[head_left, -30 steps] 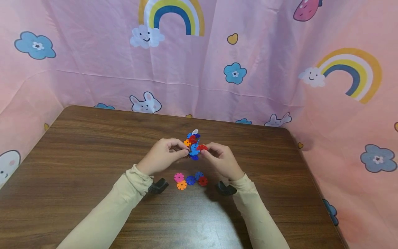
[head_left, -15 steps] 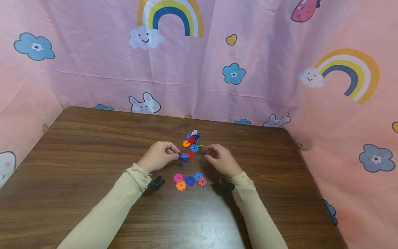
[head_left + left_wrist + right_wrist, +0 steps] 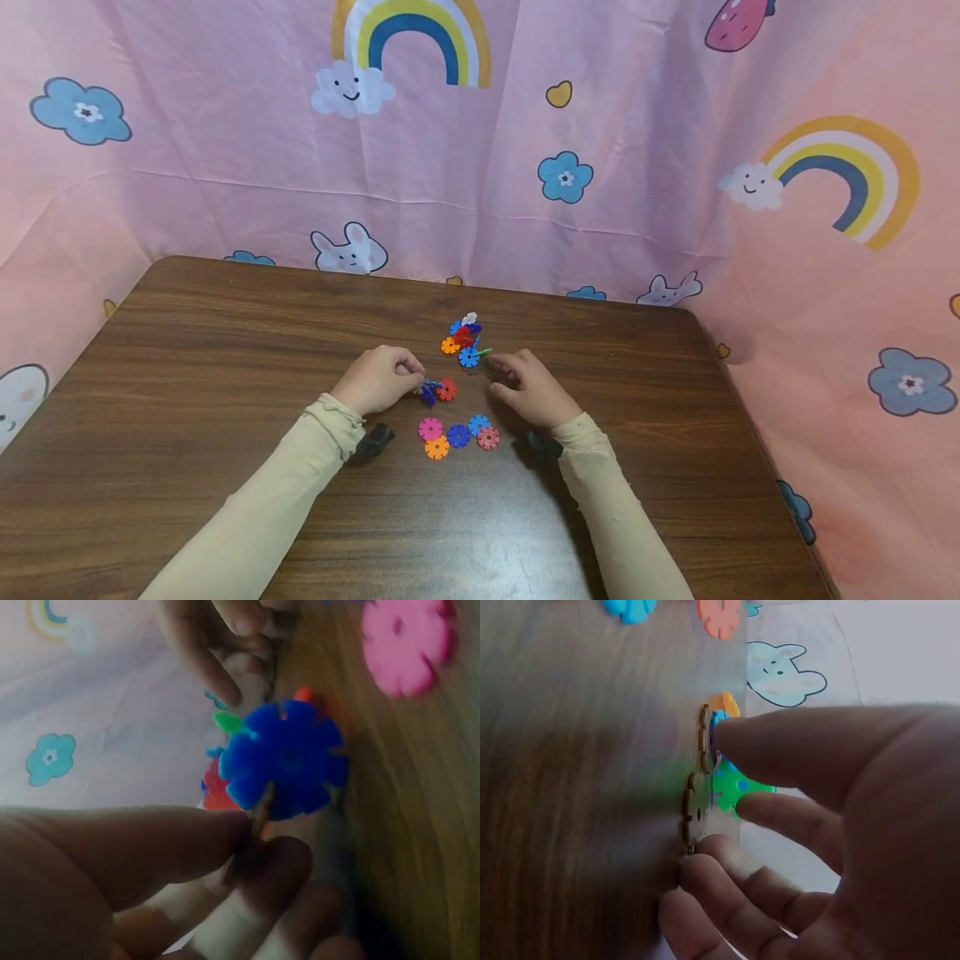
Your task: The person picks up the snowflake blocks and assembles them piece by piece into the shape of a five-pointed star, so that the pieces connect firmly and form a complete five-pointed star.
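Note:
In the head view my left hand (image 3: 378, 379) pinches a small cluster of notched snowflake discs (image 3: 429, 392) just above the table. Its thumb and forefinger hold a brownish piece slotted into a dark blue disc (image 3: 289, 757); a red disc (image 3: 447, 389) sticks out to the right. My right hand (image 3: 536, 390) has relaxed fingers and holds nothing visible. Close to its fingertips, brown discs (image 3: 697, 814) lie flat on the wood. Beyond them stands a larger joined assembly (image 3: 463, 335) in white, blue, red and orange, with a light blue disc (image 3: 468, 357) and a green disc (image 3: 735, 787).
Several loose discs lie nearer me: pink (image 3: 431, 429), orange (image 3: 437, 447), dark blue (image 3: 458, 436), lighter blue (image 3: 478, 426) and red (image 3: 487, 438). The brown wooden table (image 3: 300, 508) meets a pink patterned curtain (image 3: 465, 167) behind.
The small cluster, first held between both hands before the larger assembly, has moved left and toward me in my left hand. My right hand has let go and drawn slightly away.

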`<state>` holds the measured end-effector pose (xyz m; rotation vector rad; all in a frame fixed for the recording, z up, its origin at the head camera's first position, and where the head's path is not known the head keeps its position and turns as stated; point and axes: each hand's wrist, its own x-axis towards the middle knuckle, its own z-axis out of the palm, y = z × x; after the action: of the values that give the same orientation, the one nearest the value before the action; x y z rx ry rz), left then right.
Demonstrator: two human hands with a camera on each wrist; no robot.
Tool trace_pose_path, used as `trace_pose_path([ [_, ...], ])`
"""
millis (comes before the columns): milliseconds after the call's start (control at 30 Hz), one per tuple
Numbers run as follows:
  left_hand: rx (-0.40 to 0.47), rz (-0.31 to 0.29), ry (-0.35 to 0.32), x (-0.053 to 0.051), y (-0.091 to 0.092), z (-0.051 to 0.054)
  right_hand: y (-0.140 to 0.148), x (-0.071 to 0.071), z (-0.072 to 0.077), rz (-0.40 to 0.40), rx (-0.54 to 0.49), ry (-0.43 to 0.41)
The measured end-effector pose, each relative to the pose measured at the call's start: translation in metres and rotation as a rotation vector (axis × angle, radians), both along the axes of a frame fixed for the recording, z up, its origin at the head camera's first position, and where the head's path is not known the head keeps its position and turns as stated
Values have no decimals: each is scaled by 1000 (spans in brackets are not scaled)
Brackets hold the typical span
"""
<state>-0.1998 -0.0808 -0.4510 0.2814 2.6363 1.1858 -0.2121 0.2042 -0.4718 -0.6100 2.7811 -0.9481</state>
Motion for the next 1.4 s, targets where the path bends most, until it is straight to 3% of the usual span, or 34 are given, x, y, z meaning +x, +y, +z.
trace_pose_path([
  [167,-108,30,66,-1,-1,-3,-2,1,2,4,42,-3],
  [267,-122,58,144,-1,0,0,-3,1,4,10,68,14],
  [333,-121,44,190,2,2,5,-3,1,4,6,82,22],
  [433,-119,-64,187,8,7,15,-2,-1,3,-15,102,31],
  [600,-167,-299,51,17,14,19,0,-3,2,-60,132,39],
  [767,-220,-384,39,17,18,11,1,-5,1,-75,166,68],
  [1033,-188,-358,85,16,25,-1,3,-5,2,-118,138,62],
  [1233,-34,-332,106,15,29,-3,5,-4,6,-132,111,31],
  [1400,141,-250,91,16,31,6,7,0,10,-116,42,3],
])
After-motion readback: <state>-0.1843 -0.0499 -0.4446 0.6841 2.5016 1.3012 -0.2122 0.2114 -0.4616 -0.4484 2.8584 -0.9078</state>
